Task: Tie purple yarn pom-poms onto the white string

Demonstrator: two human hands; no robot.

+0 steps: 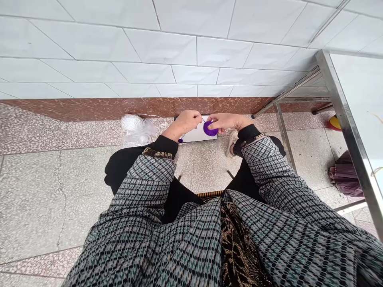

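A round, flat purple piece of yarn work (210,129) is gripped at its right side by my right hand (223,120), thumb lying across its face. My left hand (188,120) pinches a thin purple strand that runs to the round piece. Whether a hook or needle is between those fingers is too small to tell. Below my left wrist, a small purple ball of yarn (180,140) rests at the near left corner of a white board (197,135) lying on the floor under both hands.
White yarn in a clear plastic bag (133,125) lies on the floor at left. A metal-framed table (353,119) stands at right, with a purple cloth bundle (347,175) and a red-yellow object (334,122) beneath it. A tiled wall (167,48) rises ahead.
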